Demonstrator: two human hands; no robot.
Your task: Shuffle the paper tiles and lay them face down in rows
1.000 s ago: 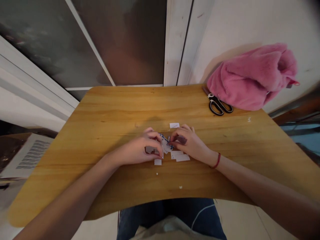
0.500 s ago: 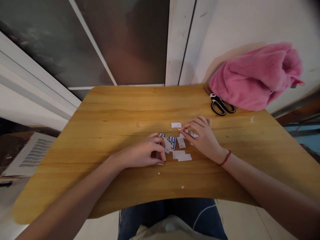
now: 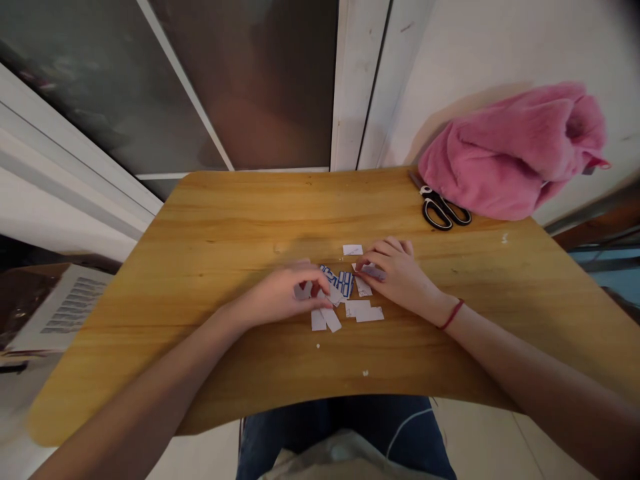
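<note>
A white slip (image 3: 331,321) now lies exposed on the table (image 3: 250,220), apparently released, by the left hand (image 3: 285,293), fingertips parted; the right hand (image 3: 396,268) covers other slips (image 3: 364,288), pinch indeterminable.

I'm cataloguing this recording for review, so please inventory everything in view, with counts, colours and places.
Paper pieces: several, partly hidden; white, some blue-patterned; mid-table
Scraps: a few, whitish; on the table
Scissors: one pair, black and white; beside the plush item
Plush item: one, pink; table's far right
Table: one, yellow-brown; centre
Box: one, whitish, dark print; left
Panes: several, dark, white-framed; beyond table
Wall: whitish; far right
Floor: pale; below
Trousers: one pair, blue; bottom
Bracelet: one, red; right wrist
Left hand, right hand: two, bare; at the papers
</note>
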